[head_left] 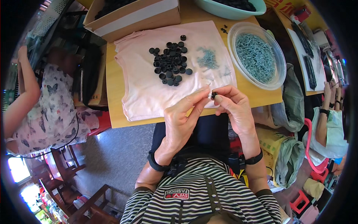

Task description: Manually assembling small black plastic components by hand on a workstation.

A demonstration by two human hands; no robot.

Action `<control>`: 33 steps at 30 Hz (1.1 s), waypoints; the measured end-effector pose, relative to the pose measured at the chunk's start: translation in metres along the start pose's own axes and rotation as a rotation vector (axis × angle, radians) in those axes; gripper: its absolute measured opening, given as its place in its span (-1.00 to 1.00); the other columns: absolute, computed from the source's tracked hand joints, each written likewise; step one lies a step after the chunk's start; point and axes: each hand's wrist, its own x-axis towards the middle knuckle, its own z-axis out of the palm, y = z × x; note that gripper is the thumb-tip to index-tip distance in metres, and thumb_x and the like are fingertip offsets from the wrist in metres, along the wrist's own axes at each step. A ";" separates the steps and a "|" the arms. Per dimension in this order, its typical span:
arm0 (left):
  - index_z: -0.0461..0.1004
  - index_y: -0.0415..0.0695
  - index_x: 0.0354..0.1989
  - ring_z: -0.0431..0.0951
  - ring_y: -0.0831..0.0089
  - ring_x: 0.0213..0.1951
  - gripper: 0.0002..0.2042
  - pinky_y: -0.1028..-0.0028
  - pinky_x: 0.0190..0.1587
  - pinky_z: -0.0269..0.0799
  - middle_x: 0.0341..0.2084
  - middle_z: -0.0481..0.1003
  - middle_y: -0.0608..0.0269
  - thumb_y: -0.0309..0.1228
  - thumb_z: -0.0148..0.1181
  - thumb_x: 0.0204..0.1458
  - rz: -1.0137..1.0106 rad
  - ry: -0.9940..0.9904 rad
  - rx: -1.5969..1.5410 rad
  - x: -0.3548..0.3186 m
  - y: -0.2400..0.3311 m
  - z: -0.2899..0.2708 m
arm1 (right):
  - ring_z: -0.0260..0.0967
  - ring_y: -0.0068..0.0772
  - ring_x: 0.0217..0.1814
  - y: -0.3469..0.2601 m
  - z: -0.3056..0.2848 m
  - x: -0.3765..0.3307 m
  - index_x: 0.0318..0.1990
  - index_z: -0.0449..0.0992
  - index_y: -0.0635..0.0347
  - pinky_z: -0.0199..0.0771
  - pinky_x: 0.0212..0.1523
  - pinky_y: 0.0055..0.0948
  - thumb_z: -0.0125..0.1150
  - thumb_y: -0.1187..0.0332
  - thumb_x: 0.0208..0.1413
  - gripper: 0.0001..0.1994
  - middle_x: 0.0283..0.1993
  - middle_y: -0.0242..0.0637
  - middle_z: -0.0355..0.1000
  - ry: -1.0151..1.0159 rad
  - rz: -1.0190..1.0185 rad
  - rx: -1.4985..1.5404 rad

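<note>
In front of me, above the near edge of a pale pink cloth (pixel 140 89), my two hands meet. My right hand (pixel 236 108) pinches a small round black plastic cap (pixel 214 95) between thumb and fingers. The fingertips of my left hand (pixel 182 114) are pressed together right beside the cap; what they hold, if anything, is too small to make out. Farther off on the cloth lies a heap of similar black caps (pixel 170 63). Right of it is a small pile of silvery screws (pixel 207 58), with a few strays nearer my right hand.
A clear round tub (pixel 280 74) full of screws stands on the wooden table (pixel 115 89) at the right. At the back are a cardboard box (pixel 138 24) and a pale green basin (pixel 223 13), both holding black parts. People sit at left and right; sacks (pixel 291 100) stand right of the table.
</note>
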 end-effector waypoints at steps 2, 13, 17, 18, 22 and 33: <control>0.52 -0.24 -0.16 0.55 0.44 -0.21 -0.79 0.53 -0.22 0.47 -0.24 0.55 0.11 -0.64 0.15 -0.01 -0.061 0.063 0.031 0.002 -0.005 -0.011 | 0.39 -0.69 -0.30 0.001 -0.002 0.003 -0.19 0.48 0.25 0.46 -0.39 -0.66 0.24 0.39 0.05 -0.81 -0.31 -0.41 0.47 0.000 0.010 0.001; 0.54 -0.21 -0.29 0.40 0.57 -0.53 -0.88 0.61 -0.43 0.33 -0.42 0.47 0.25 -0.55 0.21 -0.03 -0.115 0.200 0.532 0.027 -0.017 -0.059 | 0.35 -0.69 -0.39 0.003 0.004 0.009 -0.20 0.47 0.27 0.42 -0.47 -0.69 0.22 0.44 0.04 -0.83 -0.31 -0.37 0.45 -0.012 -0.028 -0.049; 0.54 -0.18 -0.30 0.42 0.46 -0.44 -0.87 0.53 -0.38 0.34 -0.43 0.44 0.24 -0.52 0.24 -0.07 -0.066 0.157 0.534 0.028 -0.020 -0.052 | 0.35 -0.70 -0.36 0.002 0.004 0.009 -0.19 0.48 0.27 0.44 -0.42 -0.67 0.22 0.45 0.04 -0.83 -0.30 -0.37 0.45 -0.022 -0.029 -0.026; 0.54 -0.17 -0.30 0.42 0.40 -0.38 -0.85 0.48 -0.34 0.35 -0.43 0.42 0.23 -0.51 0.25 -0.09 -0.008 0.132 0.559 0.029 -0.021 -0.051 | 0.35 -0.70 -0.36 0.001 0.004 0.009 -0.19 0.48 0.27 0.44 -0.42 -0.67 0.22 0.46 0.04 -0.83 -0.29 -0.37 0.45 -0.025 -0.035 -0.032; 0.52 -0.17 -0.31 0.40 0.28 -0.28 -0.81 0.39 -0.27 0.35 -0.41 0.38 0.20 -0.49 0.27 -0.15 0.101 0.066 0.649 0.039 -0.028 -0.041 | 0.35 -0.70 -0.36 -0.001 0.008 0.008 -0.18 0.47 0.28 0.43 -0.43 -0.67 0.21 0.47 0.05 -0.82 -0.26 -0.36 0.45 -0.044 -0.047 -0.022; 0.49 -0.20 -0.27 0.44 0.43 -0.34 -0.77 0.51 -0.30 0.36 -0.36 0.37 0.24 -0.55 0.27 -0.17 0.074 0.066 0.507 0.040 -0.022 -0.038 | 0.34 -0.70 -0.29 -0.008 0.009 -0.003 -0.17 0.46 0.27 0.42 -0.41 -0.67 0.21 0.46 0.05 -0.81 -0.25 -0.37 0.43 -0.054 -0.111 -0.041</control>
